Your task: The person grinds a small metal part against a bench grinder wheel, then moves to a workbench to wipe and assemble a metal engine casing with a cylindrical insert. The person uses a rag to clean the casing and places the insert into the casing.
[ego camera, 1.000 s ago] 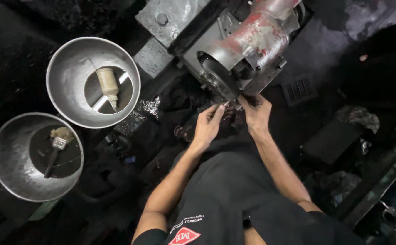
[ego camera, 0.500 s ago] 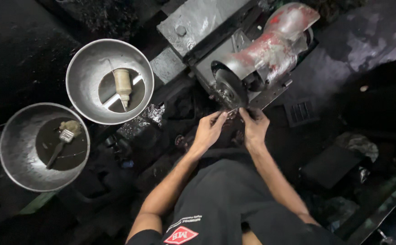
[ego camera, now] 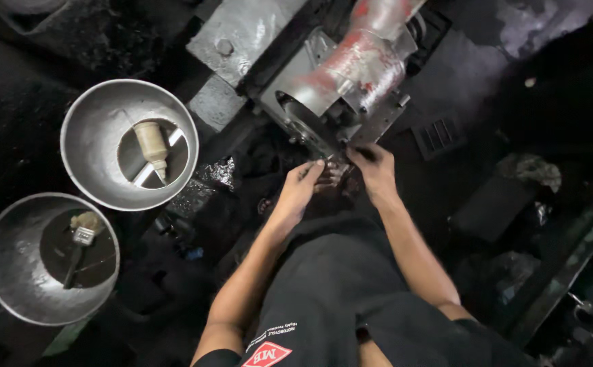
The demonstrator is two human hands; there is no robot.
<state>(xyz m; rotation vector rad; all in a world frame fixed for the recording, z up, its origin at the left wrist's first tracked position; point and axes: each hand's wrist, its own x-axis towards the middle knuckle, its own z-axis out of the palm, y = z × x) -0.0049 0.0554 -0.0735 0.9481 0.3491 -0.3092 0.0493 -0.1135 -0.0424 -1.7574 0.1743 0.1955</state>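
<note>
The person sits low over a greasy engine casing (ego camera: pixel 351 81), a grey metal block smeared with red, which rests on the black, oil-stained floor just ahead of their knees. Both hands work at its near lower edge. The left hand (ego camera: pixel 301 190) is half curled, fingers bent in toward a small dark part right below the casing's round opening; it seems to pinch something there, though the piece is too small and dark to name. The right hand (ego camera: pixel 376 170) lies just beside it, fingers folded down against the casing's bottom corner; I cannot tell whether it grips anything or only presses. The 2 hands are close, almost touching.

To the left stand 2 round steel basins. The upper basin (ego camera: pixel 92 129) holds dark liquid and a cream-coloured squeeze bottle (ego camera: pixel 152 144) lying on its side, nozzle pointing toward the person. The lower basin (ego camera: pixel 11 261) also holds dark liquid, with a brush (ego camera: pixel 79 248) resting in it, bristles up. A flat grey metal plate (ego camera: pixel 242 30) with a bolt head lies just beyond the casing. Dark rags and scrap sit to the right.
</note>
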